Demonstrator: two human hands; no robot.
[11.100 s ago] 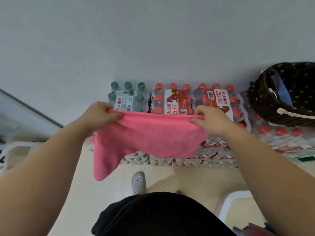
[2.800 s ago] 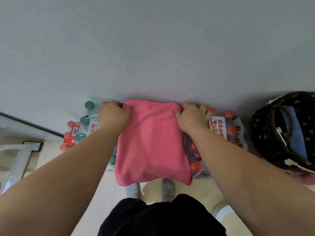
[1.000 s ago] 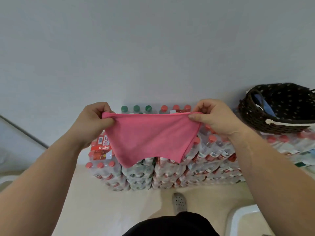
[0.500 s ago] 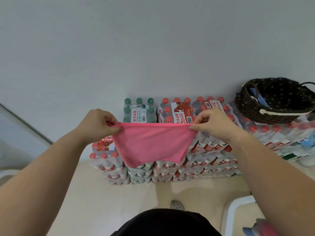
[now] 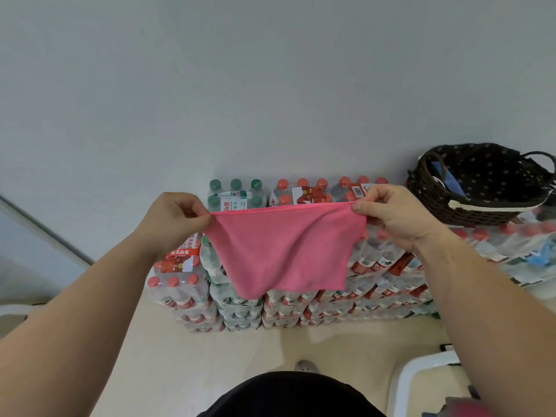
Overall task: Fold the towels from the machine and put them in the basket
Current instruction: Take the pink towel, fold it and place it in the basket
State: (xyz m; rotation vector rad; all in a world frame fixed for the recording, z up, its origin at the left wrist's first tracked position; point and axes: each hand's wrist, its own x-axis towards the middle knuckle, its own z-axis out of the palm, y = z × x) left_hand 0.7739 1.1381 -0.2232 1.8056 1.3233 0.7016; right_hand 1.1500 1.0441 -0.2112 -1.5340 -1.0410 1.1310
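Two hands hold one pink towel [image 5: 285, 251] up in the air. The left hand [image 5: 171, 219] pinches one top corner and the right hand [image 5: 391, 216] pinches the other — the fingers are closed tight on the cloth. The towel hangs in front of stacked packs of water bottles [image 5: 301, 299]. One dark basket [image 5: 481, 203] sits on the packs to the right, well apart from the towel.

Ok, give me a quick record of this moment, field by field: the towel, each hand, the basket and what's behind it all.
towel: pink towel, held up by its top edge, hanging free
left hand: left hand pinches one top corner
right hand: right hand pinches the other
basket: dark woven basket at right, on bottle packs
background: stacked water bottle packs, grey wall
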